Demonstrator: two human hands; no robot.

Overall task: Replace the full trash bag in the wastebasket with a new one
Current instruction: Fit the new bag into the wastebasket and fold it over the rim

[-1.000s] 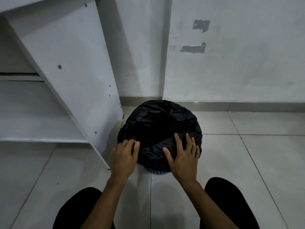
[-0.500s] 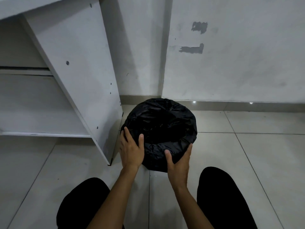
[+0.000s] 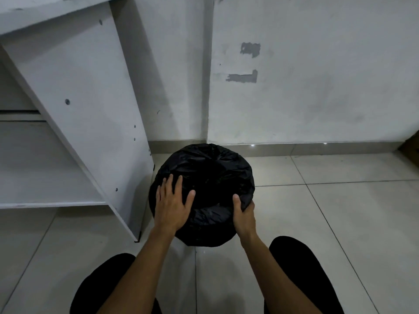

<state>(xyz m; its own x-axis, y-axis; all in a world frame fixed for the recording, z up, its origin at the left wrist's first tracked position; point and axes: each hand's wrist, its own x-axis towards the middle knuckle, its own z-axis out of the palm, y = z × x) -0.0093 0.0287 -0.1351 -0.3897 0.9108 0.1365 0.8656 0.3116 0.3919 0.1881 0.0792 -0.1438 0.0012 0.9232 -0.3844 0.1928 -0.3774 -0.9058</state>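
A round wastebasket stands on the tiled floor in front of my knees, wholly wrapped in a black trash bag (image 3: 210,175) pulled over its rim and down its sides. The basket's own surface is hidden by the bag. My left hand (image 3: 172,203) lies flat, fingers spread, on the bag at the near left rim. My right hand (image 3: 243,214) clasps the near right side of the bagged basket, thumb on the rim, fingers hidden behind it.
A white shelf unit (image 3: 74,105) stands close on the left, its side panel almost touching the basket. White walls with a corner run behind. A brown box edge (image 3: 411,147) shows at the far right. My black-clad knees (image 3: 301,266) flank the basket.
My left hand slid up from the basket's side onto the rim. My right hand moved rightwards around the side and gripped it. The camera shifted slightly.
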